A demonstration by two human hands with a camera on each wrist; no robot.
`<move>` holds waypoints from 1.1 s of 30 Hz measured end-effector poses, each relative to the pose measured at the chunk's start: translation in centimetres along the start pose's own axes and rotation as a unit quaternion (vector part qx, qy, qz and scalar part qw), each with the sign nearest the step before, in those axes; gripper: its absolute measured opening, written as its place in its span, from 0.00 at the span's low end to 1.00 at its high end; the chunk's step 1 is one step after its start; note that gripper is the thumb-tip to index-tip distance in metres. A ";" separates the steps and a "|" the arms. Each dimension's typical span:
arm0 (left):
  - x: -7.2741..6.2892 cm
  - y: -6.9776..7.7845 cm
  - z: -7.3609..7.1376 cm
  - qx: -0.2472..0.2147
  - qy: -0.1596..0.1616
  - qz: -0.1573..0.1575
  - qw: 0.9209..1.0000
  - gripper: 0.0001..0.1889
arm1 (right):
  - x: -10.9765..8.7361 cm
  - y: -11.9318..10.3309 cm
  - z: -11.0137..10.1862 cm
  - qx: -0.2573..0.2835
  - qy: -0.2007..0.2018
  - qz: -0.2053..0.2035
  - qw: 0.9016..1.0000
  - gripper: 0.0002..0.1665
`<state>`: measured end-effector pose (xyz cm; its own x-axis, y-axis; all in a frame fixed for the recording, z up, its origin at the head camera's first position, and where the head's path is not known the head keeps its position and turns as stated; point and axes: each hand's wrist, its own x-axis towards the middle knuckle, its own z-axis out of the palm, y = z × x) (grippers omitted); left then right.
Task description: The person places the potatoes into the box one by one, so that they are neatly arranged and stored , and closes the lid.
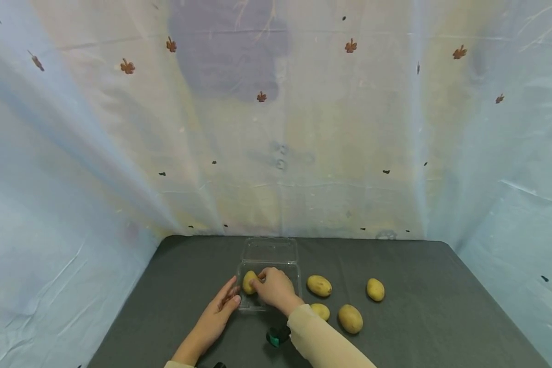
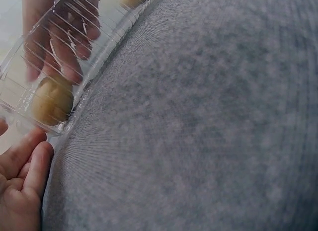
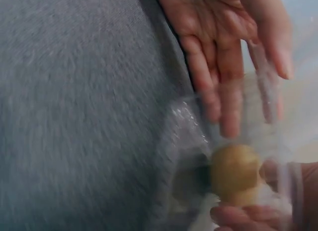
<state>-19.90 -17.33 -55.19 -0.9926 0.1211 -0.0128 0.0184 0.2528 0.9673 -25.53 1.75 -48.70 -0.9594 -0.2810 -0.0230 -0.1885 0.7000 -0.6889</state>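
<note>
A clear plastic clamshell container (image 1: 269, 251) lies opened on the dark table, its lid folded back away from me. Inside its left end, my right hand (image 1: 276, 287) grips a yellow potato (image 1: 249, 282) between thumb and fingers. My left hand (image 1: 217, 313) is at the container's left side, fingers nearly straight and touching the wall. The left wrist view shows the gripped potato (image 2: 52, 104) through the ribbed clear wall. In the right wrist view the same potato (image 3: 234, 171) is blurred, with the left fingers (image 3: 229, 92) close to it.
To the container's right lie several potatoes: an oblong one (image 1: 319, 285), one partly behind the right sleeve (image 1: 321, 311), a larger one (image 1: 350, 319) and one farther right (image 1: 375, 290). A small black and green object (image 1: 276, 337) is near my right wrist. A patterned curtain (image 1: 280, 153) hangs behind the table.
</note>
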 end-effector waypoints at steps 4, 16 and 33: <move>0.0 -0.1 -0.1 -0.001 0.003 0.004 1.000 0.32 | -0.6 0.3 -1.7 0.002 0.018 -0.024 1.000 0.25; 0.0 -0.1 -0.1 0.012 0.011 0.014 1.000 0.31 | -3.4 5.7 -9.7 0.026 0.033 -0.085 0.995 0.28; -0.1 -0.1 0.0 0.011 0.010 0.016 1.000 0.31 | -4.6 11.9 -12.3 -0.004 -0.004 -0.027 1.000 0.37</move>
<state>-19.78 -17.34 -55.25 -0.9937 0.1095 0.0236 0.0526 0.2705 0.9613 -25.90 19.49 -47.92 -0.9463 -0.3231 0.0089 -0.2415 0.6885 -0.6838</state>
